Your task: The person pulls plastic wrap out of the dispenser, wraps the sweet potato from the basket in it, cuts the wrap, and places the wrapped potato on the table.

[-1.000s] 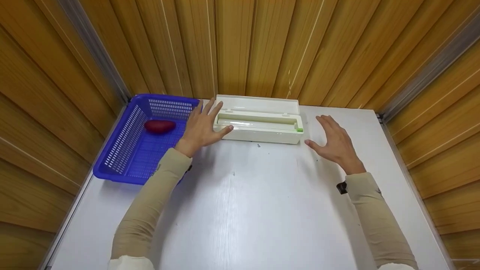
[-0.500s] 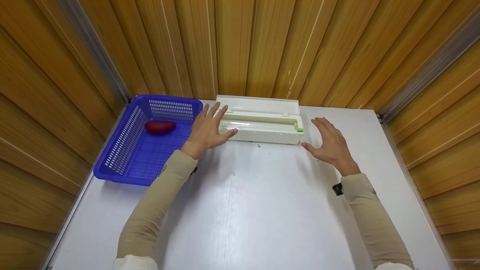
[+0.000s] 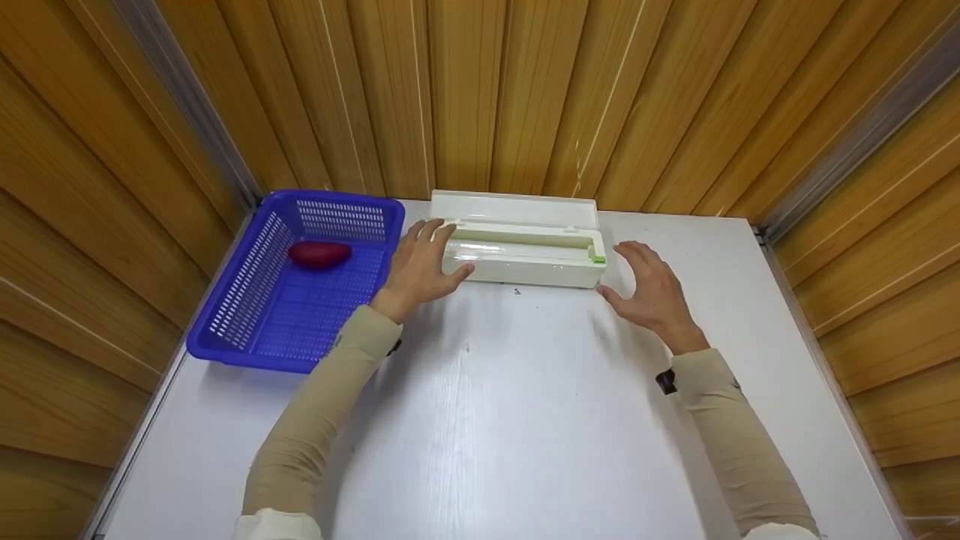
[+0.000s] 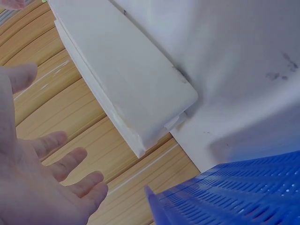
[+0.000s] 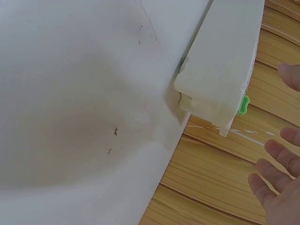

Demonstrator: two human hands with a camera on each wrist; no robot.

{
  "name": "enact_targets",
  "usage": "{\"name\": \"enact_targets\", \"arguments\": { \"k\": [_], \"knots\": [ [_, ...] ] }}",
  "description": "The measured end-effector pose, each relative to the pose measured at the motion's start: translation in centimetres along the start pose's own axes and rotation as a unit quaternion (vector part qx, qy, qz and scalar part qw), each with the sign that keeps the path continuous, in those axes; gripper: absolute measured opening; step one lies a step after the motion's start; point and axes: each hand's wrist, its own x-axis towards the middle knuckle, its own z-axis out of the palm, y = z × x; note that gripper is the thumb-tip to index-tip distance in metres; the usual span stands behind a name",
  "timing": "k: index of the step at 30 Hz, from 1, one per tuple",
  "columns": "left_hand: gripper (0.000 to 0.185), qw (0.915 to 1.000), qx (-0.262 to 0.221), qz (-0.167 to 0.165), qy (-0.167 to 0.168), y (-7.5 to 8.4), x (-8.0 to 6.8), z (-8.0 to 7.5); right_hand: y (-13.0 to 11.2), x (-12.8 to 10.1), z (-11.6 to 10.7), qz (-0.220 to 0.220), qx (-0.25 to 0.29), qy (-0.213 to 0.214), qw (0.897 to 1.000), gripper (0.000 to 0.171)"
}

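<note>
A long cream plastic dispenser box (image 3: 521, 251), lid open, sits at upper centre of the white table (image 3: 495, 420). The left hand (image 3: 418, 268) and right hand (image 3: 654, 292), fingers spread and empty, flank its two ends. It looks light, rigid and smooth, best gripped at both short ends.

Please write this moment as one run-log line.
left hand: open, at left end of wrap dispenser | right hand: open, near right end | lid: open | blue basket: holds red object
</note>
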Motion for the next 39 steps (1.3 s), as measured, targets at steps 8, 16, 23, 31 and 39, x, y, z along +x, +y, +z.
{"name": "enact_targets", "arguments": {
  "k": [8,16,23,31,39],
  "knots": [
    [0.073,0.9998,-0.005,-0.019,0.006,0.0,0.2,0.7,0.0,0.2,1.0,-0.013,0.026,0.017,0.999,0.067],
    [0.059,0.9993,-0.011,-0.016,0.032,0.0,0.3,1.1,-0.1,0.4,1.9,-0.004,0.043,0.032,0.999,0.056],
    [0.05,0.9986,-0.004,-0.008,0.052,-0.3,0.1,1.5,-0.3,0.5,2.7,-0.01,0.044,0.038,0.998,0.046],
    [0.045,0.9988,-0.005,-0.018,0.046,-0.7,0.0,2.0,-0.2,0.7,3.7,-0.013,0.031,0.04,0.999,0.041],
    [0.041,0.9981,-0.017,-0.025,0.053,-0.8,0.1,2.8,-0.2,1.1,4.2,-0.025,0.031,0.047,0.998,0.035]
  ]
}}
